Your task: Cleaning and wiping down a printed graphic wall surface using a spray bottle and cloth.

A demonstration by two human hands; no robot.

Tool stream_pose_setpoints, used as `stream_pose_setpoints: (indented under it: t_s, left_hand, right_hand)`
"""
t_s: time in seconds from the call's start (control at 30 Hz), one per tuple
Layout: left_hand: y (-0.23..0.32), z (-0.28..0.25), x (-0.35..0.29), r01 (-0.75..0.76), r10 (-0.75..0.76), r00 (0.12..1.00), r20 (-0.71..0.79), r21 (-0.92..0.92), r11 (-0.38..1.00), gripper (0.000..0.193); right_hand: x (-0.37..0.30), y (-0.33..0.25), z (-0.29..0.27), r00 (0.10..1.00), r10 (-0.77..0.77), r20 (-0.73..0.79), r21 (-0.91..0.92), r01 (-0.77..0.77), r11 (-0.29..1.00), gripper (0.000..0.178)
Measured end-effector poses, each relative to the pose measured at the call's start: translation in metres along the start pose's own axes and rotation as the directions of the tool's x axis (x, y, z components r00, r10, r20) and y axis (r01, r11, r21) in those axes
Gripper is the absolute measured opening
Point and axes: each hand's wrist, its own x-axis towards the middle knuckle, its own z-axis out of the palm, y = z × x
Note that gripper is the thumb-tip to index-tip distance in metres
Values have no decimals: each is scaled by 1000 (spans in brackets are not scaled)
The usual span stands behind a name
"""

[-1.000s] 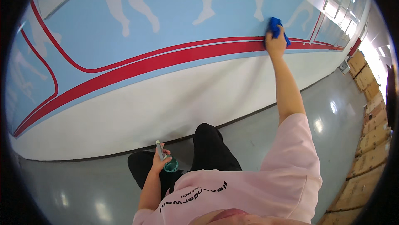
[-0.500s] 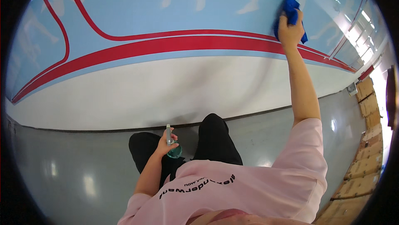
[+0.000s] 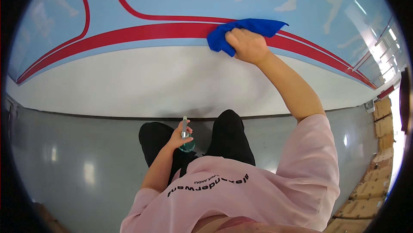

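Note:
A blue cloth (image 3: 262, 26) is bunched in my right hand (image 3: 248, 45), whose fingers are closed on it. The cloth lies against the wall panel (image 3: 172, 7), over the thick red stripe (image 3: 155, 32) and the thin red line above it. Low down, between my knees, my left hand (image 3: 180, 136) is wrapped round a spray bottle (image 3: 187, 145). The bottle has a greenish clear body and a grey-white trigger head. It is held upright, apart from the wall.
Below the stripes the wall is white (image 3: 129, 82), meeting the grey floor (image 3: 94, 147) at a dark edge. Cardboard boxes (image 3: 370, 185) stand along the right side. My black-trousered knees (image 3: 228, 134) are close to the wall. Bright light reflects off the panel's right part.
My right hand has moved left and a little down with the cloth, which is now more spread out. The view has shifted slightly; my left hand still holds the spray bottle.

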Motion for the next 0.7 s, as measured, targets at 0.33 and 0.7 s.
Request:
stream_pose_setpoints:
  t_s: [0.33, 0.7]
  left_hand:
    - [5, 0, -10, 21, -21, 999, -31, 3, 1000, 81]
    - [5, 1, -8, 18, -18, 1000, -16, -18, 1000, 80]
  right_hand:
    - [124, 39, -67, 975, 167, -147, -30, -173, 984, 19]
    - [121, -26, 16, 959, 26, -283, 70, -7, 998, 34]
